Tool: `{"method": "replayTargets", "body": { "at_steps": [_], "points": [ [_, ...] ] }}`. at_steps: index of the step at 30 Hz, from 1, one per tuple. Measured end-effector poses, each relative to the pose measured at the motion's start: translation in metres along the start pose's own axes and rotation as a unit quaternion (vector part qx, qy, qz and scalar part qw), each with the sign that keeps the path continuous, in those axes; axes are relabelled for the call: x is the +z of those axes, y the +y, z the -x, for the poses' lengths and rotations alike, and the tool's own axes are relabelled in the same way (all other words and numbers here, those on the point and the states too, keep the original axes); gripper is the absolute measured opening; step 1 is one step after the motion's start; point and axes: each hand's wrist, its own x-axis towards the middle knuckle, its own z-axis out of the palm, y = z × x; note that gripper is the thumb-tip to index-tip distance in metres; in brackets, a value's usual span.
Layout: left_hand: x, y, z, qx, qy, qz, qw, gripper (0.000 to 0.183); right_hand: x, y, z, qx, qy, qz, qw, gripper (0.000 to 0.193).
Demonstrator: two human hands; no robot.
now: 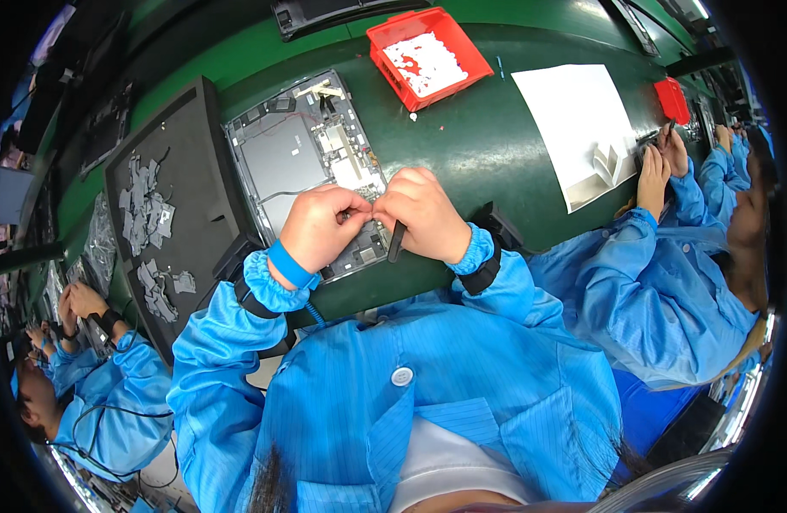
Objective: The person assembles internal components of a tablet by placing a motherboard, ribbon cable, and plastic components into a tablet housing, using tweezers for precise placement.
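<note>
An opened device, like a tablet or thin laptop, lies before me with its flat grey battery and circuit board bare. Over its near right part my two hands meet, fingertips almost touching. My left hand is closed in a pinch, and whatever sits between thumb and finger is too small to make out. My right hand is also closed; from its palm side sticks the end of black tweezers, whose tips are hidden. A blue wrist strap circles my left wrist.
A black tray with several grey cut pieces stands left of the device. Beyond it on the green table are a red bin of white bits and a white sheet. Co-workers sit close on both sides.
</note>
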Motion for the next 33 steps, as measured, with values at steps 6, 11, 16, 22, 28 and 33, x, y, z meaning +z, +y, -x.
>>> {"method": "replayTargets", "body": {
  "at_steps": [6, 11, 16, 22, 28, 33],
  "points": [
    [0.0, 0.0, 0.001, 0.005, -0.002, -0.003, 1.0, 0.01, -0.027, 0.013, -0.024, -0.01, 0.077, 0.087, 0.993, 0.015],
    [0.002, 0.002, 0.001, 0.065, -0.003, -0.009, 0.998, 0.01, -0.064, 0.063, -0.078, 0.04, 0.128, 0.328, 0.935, 0.014],
    [0.0, 0.005, 0.0, 0.099, -0.012, -0.077, 0.992, 0.013, -0.067, 0.082, -0.09, 0.074, 0.142, 0.404, 0.901, 0.014],
    [-0.004, 0.001, 0.001, 0.151, 0.005, -0.117, 0.982, 0.013, -0.076, 0.053, -0.041, 0.165, 0.199, -0.062, 0.964, 0.012],
    [-0.007, -0.003, -0.001, 0.145, -0.012, -0.116, 0.983, 0.012, -0.027, -0.017, 0.013, 0.286, 0.187, -0.452, 0.824, 0.024],
    [-0.006, 0.004, 0.003, 0.064, -0.008, -0.036, 0.997, 0.013, -0.006, -0.028, 0.031, 0.301, 0.137, -0.446, 0.832, 0.018]
  ]
}}
